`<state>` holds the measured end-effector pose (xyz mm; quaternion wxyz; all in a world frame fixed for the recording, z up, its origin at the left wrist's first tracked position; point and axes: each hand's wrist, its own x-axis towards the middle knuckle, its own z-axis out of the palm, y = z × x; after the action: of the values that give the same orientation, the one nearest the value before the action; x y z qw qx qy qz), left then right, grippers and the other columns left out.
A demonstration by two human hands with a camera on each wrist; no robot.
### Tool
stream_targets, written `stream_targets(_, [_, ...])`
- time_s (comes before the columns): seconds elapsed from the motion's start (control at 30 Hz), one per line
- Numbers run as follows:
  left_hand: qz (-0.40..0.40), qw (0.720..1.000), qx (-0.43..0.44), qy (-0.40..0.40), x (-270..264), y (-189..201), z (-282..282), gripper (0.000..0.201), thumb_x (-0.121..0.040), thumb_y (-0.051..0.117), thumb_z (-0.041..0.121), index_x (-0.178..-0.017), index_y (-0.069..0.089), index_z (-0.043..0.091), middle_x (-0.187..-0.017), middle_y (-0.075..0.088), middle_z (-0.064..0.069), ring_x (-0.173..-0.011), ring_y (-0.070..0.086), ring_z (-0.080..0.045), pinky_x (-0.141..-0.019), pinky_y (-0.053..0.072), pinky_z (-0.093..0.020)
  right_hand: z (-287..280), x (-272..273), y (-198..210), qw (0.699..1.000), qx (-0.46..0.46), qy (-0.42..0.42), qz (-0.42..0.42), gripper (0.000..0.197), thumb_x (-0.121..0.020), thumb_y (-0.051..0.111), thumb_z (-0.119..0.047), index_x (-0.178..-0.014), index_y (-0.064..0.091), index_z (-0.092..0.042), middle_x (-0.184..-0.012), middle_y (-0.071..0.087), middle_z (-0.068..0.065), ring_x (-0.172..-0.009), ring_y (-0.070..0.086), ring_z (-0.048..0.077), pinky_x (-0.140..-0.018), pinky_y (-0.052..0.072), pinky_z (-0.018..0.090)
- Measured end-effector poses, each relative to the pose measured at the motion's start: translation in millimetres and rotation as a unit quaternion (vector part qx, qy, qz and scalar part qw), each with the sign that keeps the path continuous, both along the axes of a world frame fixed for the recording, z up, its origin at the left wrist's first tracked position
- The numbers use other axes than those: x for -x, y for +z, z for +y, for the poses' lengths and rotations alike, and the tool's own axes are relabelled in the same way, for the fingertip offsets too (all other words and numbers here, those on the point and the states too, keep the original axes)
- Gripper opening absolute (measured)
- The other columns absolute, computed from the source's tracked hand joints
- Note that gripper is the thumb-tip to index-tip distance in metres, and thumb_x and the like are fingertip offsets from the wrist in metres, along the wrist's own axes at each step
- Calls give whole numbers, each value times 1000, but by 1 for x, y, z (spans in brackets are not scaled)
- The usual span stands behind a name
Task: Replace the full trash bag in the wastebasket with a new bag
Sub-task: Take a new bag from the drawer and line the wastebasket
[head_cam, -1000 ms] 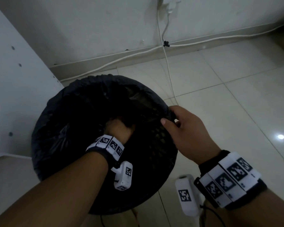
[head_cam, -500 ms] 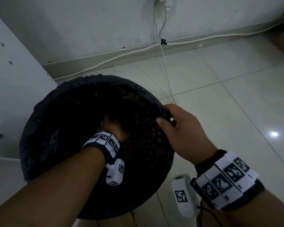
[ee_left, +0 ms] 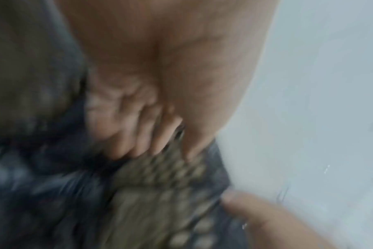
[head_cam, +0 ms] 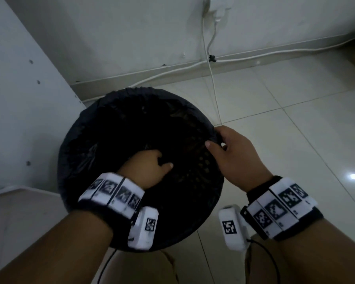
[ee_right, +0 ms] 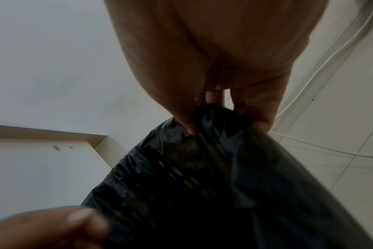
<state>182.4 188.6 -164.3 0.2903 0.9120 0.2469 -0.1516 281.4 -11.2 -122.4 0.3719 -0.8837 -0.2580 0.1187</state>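
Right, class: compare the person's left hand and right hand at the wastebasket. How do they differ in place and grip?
1. The left hand reaches down inside the wastebasket; the right hand stays at its rim.
2. The right hand pinches the black bag edge between thumb and fingers; the left hand's grip is too blurred to tell, its thumb pointing toward the perforated wall.

Shared: both wear marker-covered wristbands and both work on the same bag.
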Motion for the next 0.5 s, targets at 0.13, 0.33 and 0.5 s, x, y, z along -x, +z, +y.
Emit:
stream_targets(0.13, [-247, 963, -71, 82, 73, 64, -2, 15, -92, 62, 40, -91, 67, 27, -84, 66, 12, -75, 58, 1, -68, 39, -12, 0, -5, -2, 1000, 0, 4, -3, 20, -97, 55, -29, -113, 62, -19, -102, 67, -3, -91, 62, 15, -80, 49, 30])
stream_targets(0.33, [-292, 896, -68, 328, 157, 50, 17, 59, -90, 46, 62, -127, 51, 15, -120, 60, -11, -106, 57, -30, -90, 48, -48, -4, -5, -4, 1000, -9, -8, 0, 21, -97, 54, -28, -113, 64, -18, -102, 67, -3, -93, 62, 16, -76, 45, 26])
stream_targets(0.5, [-250, 928, -20, 276, 163, 47, 5, 34, -101, 40, 41, -115, 64, 22, -83, 59, 6, -79, 51, -16, -66, 37, -32, -7, 13, 16, 995, -5, -64, -76, 47, -87, 67, -41, -127, 56, -20, -118, 58, 0, -112, 54, 17, -90, 42, 27])
